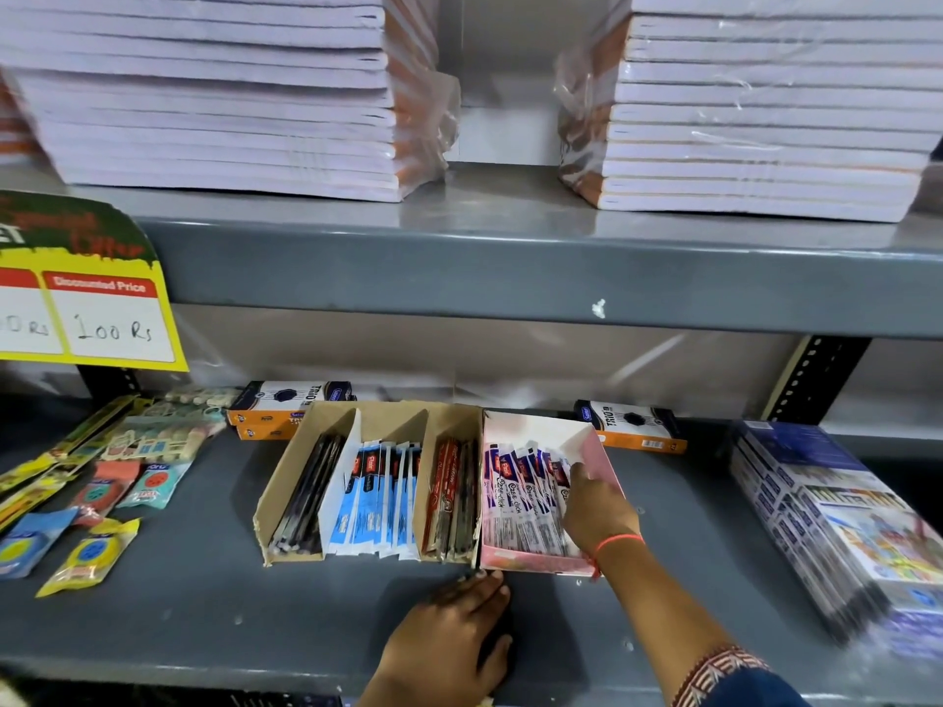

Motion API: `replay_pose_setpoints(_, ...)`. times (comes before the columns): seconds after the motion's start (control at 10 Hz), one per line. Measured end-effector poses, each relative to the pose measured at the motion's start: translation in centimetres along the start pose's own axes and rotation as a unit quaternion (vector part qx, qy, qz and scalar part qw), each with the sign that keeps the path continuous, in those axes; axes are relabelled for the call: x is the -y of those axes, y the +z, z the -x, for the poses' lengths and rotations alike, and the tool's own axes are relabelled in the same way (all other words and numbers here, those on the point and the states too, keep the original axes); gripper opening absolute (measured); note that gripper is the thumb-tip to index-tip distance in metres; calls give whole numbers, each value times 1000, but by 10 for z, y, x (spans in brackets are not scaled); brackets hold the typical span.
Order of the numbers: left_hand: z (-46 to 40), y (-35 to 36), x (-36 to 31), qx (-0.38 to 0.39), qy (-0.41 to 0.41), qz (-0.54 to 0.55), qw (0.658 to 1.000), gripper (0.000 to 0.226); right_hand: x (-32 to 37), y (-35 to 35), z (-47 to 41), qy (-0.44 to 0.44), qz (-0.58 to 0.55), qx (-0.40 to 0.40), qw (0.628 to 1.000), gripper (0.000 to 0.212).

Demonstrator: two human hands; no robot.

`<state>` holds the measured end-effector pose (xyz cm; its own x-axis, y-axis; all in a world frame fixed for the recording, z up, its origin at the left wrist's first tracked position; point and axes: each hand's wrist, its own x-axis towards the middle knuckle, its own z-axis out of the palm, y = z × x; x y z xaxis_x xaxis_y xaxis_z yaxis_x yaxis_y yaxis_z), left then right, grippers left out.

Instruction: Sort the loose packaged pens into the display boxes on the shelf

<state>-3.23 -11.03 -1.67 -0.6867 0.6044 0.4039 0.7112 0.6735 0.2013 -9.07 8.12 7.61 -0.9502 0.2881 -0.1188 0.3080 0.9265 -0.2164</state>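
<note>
A brown cardboard display box point(286, 497) on the grey shelf has three compartments: black pens point(306, 497) at left, blue-and-white packaged pens point(380, 497) in the middle, red packaged pens point(451, 497) at right. Touching its right side stands a pink box point(607, 464) of purple-and-white packaged pens point(520, 494). My right hand point(594, 507) reaches into the pink box, fingers pressed on the rightmost packets; whether it grips one I cannot tell. My left hand point(449, 640) lies flat on the shelf in front of the boxes, fingertips near the pink box's front corner, holding nothing.
Loose packets of erasers and sharpeners point(97, 528) lie at the left. Orange-and-black boxes point(286, 408) sit behind the display boxes. A stack of printed packs point(837, 523) stands at the right. A yellow price sign point(87, 308) hangs at left; notebook stacks point(219, 94) fill the upper shelf.
</note>
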Motion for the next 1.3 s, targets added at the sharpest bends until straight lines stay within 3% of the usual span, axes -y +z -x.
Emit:
replay_pose_setpoints(0.1,0,-1,-1,-1,2,-1,1000,47,-2,1,-7,30,-154,7,988,46)
replay_pose_setpoints(0.2,0,-2,-1,4,2,-1,1000,47,-3,1,-11,42,-238,-3,970,47)
replay_pose_setpoints(0.3,-1,-4,-2,14,-4,4,1000,47,-3,6,-12,49,-247,-9,968,44)
replay_pose_setpoints(0.4,-1,-4,-2,22,-6,5,1000,47,-3,11,-12,43,-214,-13,976,34)
replay_pose_setpoints(0.7,-2,-10,-5,63,-6,21,998,47,-1,2,-9,70,-89,-39,993,30)
replay_pose_setpoints(1.0,-4,-22,-9,75,-11,10,997,48,1,-5,5,13,49,-85,995,32)
replay_pose_setpoints(1.1,-5,-28,-14,107,-47,18,993,57,-3,-6,21,-3,51,-120,992,35)
replay_pose_setpoints(1.2,-6,-30,-18,138,-35,-23,990,92,-14,-3,38,-36,45,-192,980,35)
replay_pose_setpoints(1.3,-5,-35,-26,192,-50,-54,979,94,-29,4,59,-86,86,-259,958,26)
